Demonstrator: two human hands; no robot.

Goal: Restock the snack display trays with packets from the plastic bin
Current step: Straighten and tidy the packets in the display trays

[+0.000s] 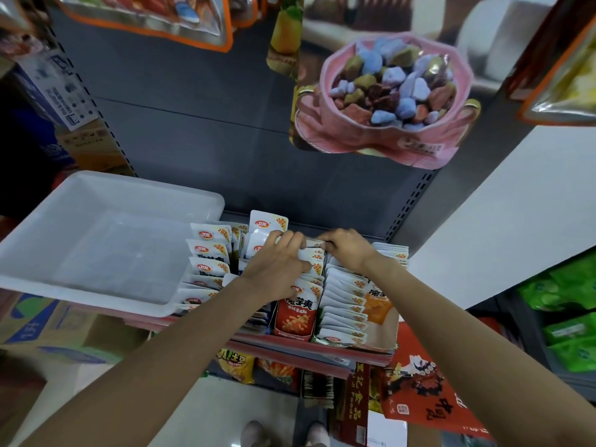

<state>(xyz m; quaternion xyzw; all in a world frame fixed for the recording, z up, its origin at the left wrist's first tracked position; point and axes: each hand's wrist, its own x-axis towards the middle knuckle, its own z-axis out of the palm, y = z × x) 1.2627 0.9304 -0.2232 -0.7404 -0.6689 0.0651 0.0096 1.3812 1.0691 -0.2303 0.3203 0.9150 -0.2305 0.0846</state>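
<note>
We note the white plastic bin [106, 240] sitting on the shelf to the left of the display trays, and as far as the head view shows, its floor is bare: no packets lie in it, so we judge the supply spent and the restock close to finished. Three rows of snack packets stand on edge in the trays: the left row [208, 262] hard against the bin's right rim, the middle row [295, 312] fronted by an orange-red packet, and the right row [346, 304] running back toward a further stack of white packets [392, 253] at the rear. Both hands work at the back of the middle row. The left hand [277, 266] has its fingers curled over the tops of several white packets [314, 258], gripping or pressing them together (we cannot separate the two from this angle). The right hand [346, 250] pinches the top edge of the same cluster just beside the left fingertips. One packet [267, 224] stands taller than its neighbours behind the left hand. What appears to remain: seating this last cluster, levelling the rows, and removing the bin.
</note>
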